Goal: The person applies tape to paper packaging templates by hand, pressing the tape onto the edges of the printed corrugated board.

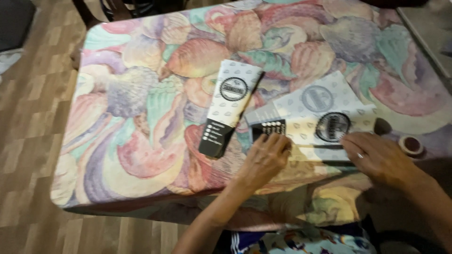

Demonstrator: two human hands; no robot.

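Two flat paper sleeves, white patterned with black ends and round dark seals, lie on a table covered with a pastel shell-print cloth (pixel 141 117). One sleeve (pixel 229 106) lies apart, slanted, at the table's middle. The other sleeve (pixel 315 120) lies near the front edge on top of a similar sheet. My left hand (pixel 264 157) presses its fingertips on the black end of that sleeve. On the sleeve's right part, next to the round seal, rests my right hand (pixel 376 157), which wears a ring. Neither hand grips anything.
A small round dark-red object (pixel 411 145) sits on the cloth just right of my right hand. Wooden floor (pixel 28 141) lies to the left of the table. A dark chair leg (pixel 87 14) stands beyond the far left corner.
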